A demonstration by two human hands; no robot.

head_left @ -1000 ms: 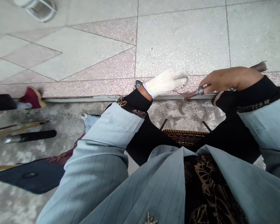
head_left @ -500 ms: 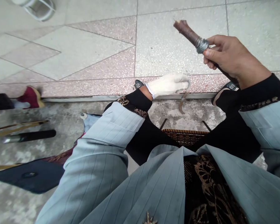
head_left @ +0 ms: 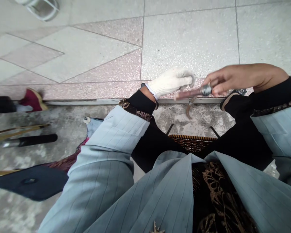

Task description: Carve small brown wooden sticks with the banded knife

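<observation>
My right hand (head_left: 237, 79), bare, is closed around a reddish-brown wooden stick (head_left: 188, 94) with a coil of silver wire (head_left: 206, 90) wound around it. The stick's cut end points left, just below the fingers of my left hand (head_left: 172, 81). A white knit glove covers that hand; its fingers curl in toward the thumb, and anything inside them is hidden. Beneath the stick, a curved brown piece (head_left: 189, 111) shows against the grey concrete beside the tile edge; its kind is unclear.
A woven seat edge (head_left: 192, 142) lies between my knees. On the left are a dark-handled tool (head_left: 38, 140), thin sticks (head_left: 19, 131), a dark blue cloth item (head_left: 31, 181) and another person's red shoe (head_left: 31, 99). A white stool-like object (head_left: 45, 9) stands at the upper left.
My right hand has come down and turned, swinging the wire-wrapped stick from up high to nearly level near my left hand. My gloved left hand has shifted slightly left and up.
</observation>
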